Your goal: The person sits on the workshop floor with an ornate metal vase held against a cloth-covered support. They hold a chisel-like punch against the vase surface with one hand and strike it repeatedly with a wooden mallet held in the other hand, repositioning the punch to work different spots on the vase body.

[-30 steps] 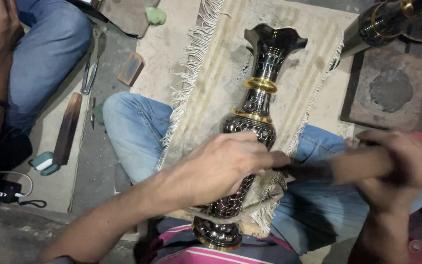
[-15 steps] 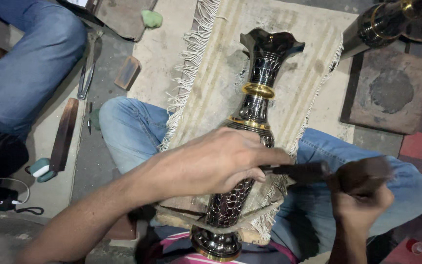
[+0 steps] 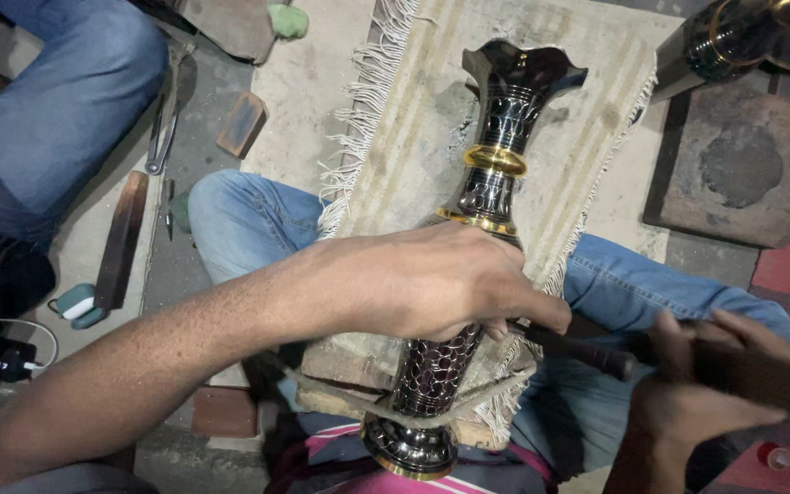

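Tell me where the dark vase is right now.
The dark vase lies mid-frame in the head view across the person's lap on a fringed cloth, its body under the left hand.

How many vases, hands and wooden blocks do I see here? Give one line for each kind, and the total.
Vases: 2, the black-and-gold vase under the left hand and a second vase at the top right.
Hands: 2, left and right hand.
Wooden blocks: 2, a long dark block and a small block.
Total: 6.
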